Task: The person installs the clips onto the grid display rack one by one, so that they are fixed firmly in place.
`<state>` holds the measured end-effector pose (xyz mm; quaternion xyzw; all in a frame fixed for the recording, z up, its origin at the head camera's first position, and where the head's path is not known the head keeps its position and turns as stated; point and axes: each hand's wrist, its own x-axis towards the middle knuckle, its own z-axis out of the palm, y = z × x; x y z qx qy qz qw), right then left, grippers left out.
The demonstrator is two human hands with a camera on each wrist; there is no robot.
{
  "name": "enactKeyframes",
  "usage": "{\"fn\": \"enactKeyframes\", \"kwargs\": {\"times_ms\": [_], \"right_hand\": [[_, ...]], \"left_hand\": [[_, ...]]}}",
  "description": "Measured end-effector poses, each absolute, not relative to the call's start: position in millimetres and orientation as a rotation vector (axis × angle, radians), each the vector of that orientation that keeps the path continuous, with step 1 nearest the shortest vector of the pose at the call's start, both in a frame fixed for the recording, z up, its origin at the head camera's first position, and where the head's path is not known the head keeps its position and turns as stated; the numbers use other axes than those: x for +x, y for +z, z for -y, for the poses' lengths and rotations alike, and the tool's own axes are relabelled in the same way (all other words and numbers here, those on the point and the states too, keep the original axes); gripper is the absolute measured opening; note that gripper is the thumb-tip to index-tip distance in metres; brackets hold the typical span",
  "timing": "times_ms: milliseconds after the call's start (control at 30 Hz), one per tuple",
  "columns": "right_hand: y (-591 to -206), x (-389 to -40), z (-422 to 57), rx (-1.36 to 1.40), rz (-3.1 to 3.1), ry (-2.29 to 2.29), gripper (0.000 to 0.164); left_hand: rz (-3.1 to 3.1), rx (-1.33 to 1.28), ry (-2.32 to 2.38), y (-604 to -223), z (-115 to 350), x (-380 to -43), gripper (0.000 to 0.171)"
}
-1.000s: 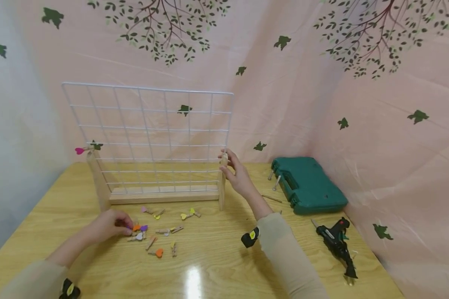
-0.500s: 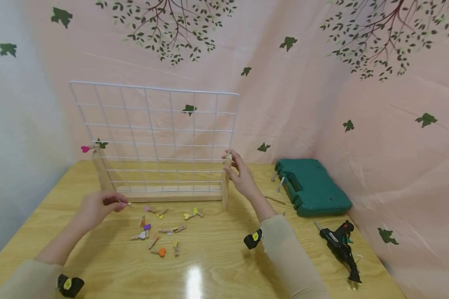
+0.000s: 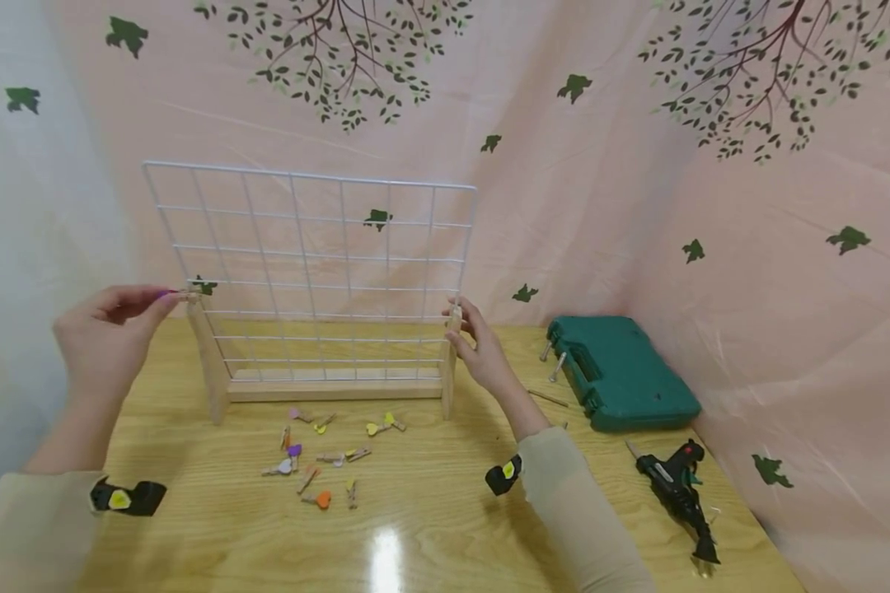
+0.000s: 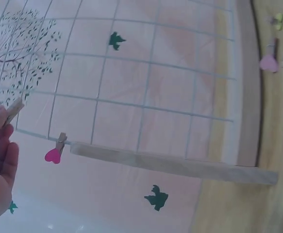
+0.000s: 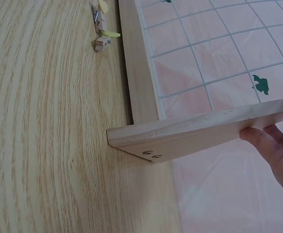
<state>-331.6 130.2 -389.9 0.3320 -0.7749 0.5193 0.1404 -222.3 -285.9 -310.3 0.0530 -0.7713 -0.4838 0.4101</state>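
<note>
A small wooden clothespin (image 4: 15, 109) is pinched between thumb and fingertips of my left hand (image 3: 111, 338), up by the left edge of the white wire grid (image 3: 311, 175). Just below it in the left wrist view, a clothespin with a pink heart (image 4: 54, 154) is clipped on the grid's edge wire, above the left wooden post (image 3: 211, 371). My right hand (image 3: 482, 354) grips the upper end of the right wooden post (image 5: 199, 128), thumb on the near side. Several heart clothespins, among them an orange one (image 3: 322, 499) and a purple one (image 3: 293, 450), lie in front of the stand.
A green plastic case (image 3: 626, 375) lies at the right back of the table, with bolts (image 3: 559, 366) and a thin rod (image 3: 547, 399) beside it. Nearer stands a black glue gun (image 3: 675, 486) on its side. A pink fabric backdrop (image 3: 549, 239) rises behind.
My left hand has picked a clothespin from the scattered ones and lifted it up and left to the grid's edge. The right hand keeps its grip on the post.
</note>
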Motion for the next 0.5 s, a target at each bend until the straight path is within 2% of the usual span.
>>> {"fn": "enactKeyframes", "kwargs": {"times_ms": [233,500], "right_hand": [[-388.7,-331.8,-131.2,0.923,2.267,1.513,0.051],[-374.4,-318.9,-127.7,0.963,2.255,1.53,0.05]], "left_hand": [[1.686,0.356,-1.522,-290.4,300.2,-241.1,0.027],[1.653,0.482,-1.621,-291.7,304.9,-259.4,0.025]]}}
